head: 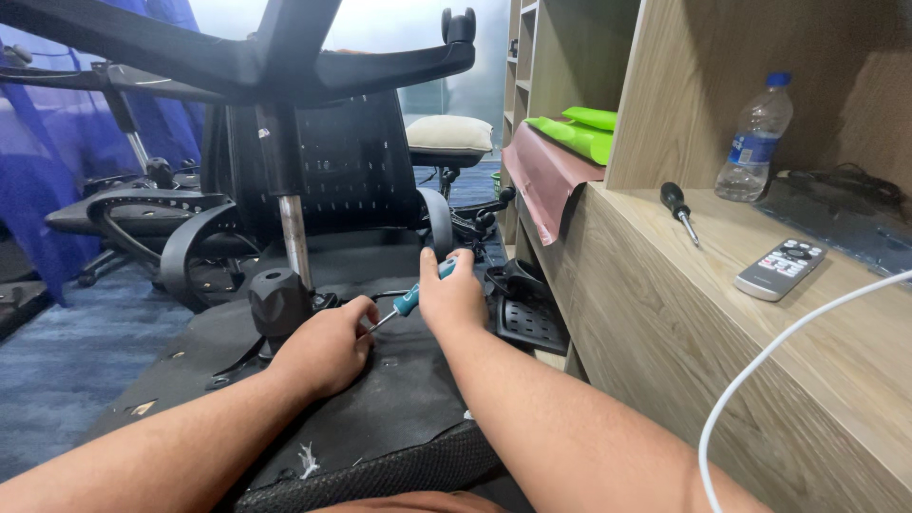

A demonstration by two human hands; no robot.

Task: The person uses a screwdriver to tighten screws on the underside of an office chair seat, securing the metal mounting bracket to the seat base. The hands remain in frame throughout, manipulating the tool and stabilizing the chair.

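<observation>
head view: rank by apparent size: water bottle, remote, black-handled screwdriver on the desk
1. water bottle, largest.
2. and 3. remote and black-handled screwdriver look about alike; the remote lies nearer the camera, so unranked.

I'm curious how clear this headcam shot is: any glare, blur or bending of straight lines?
Head view: bright window behind the upturned chair base washes out; the right hand and its teal screwdriver are sharp, as is the left hand; the wooden shelf edges splay with wide-angle distortion; lighting is soft, shadows faint.
</observation>
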